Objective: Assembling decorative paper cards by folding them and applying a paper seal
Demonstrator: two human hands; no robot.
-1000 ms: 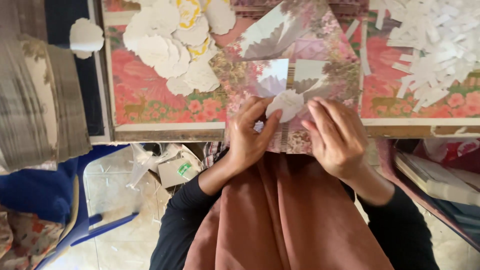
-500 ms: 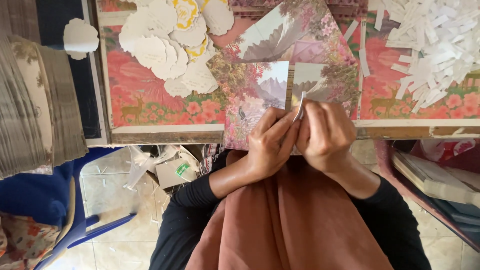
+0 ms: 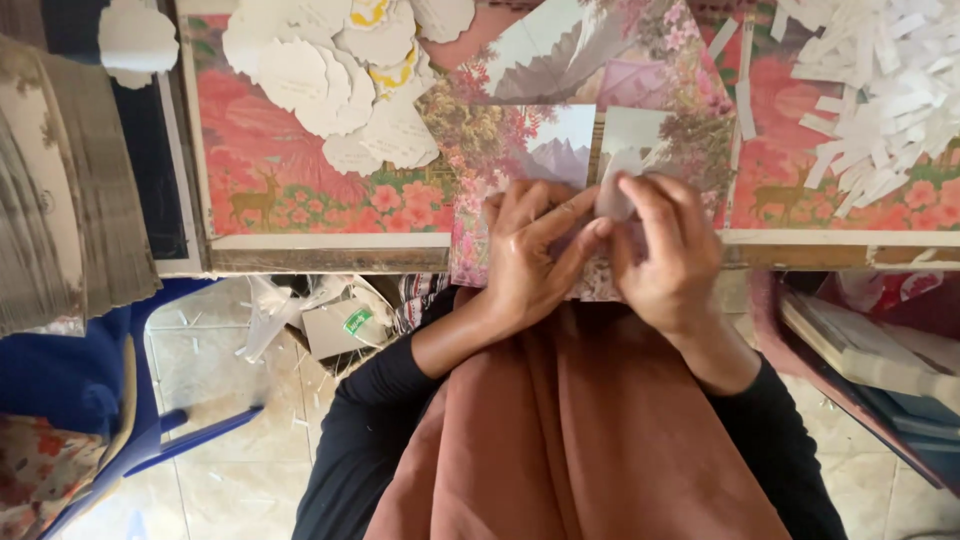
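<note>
Both hands meet at the near edge of the table. My left hand (image 3: 535, 255) and my right hand (image 3: 665, 255) pinch a small white paper piece (image 3: 612, 195) between their fingertips. It stands folded or on edge between them. Under the hands lies a printed picture sheet (image 3: 510, 140) with flowers and mountains, hanging slightly over the table edge. My wrists and black sleeves rest above a brown skirt.
A pile of white scalloped paper cut-outs (image 3: 340, 70) lies at the back left of the red floral tablecloth (image 3: 290, 180). White paper strips (image 3: 870, 100) are heaped at the right. A paper stack (image 3: 60, 200), a blue chair (image 3: 80, 390), floor scraps (image 3: 330, 320) and books (image 3: 860, 340) surround me.
The white piece lay flat under my fingers a second ago. My hands have closed together and now pinch it folded between the fingertips, slightly farther up the sheet.
</note>
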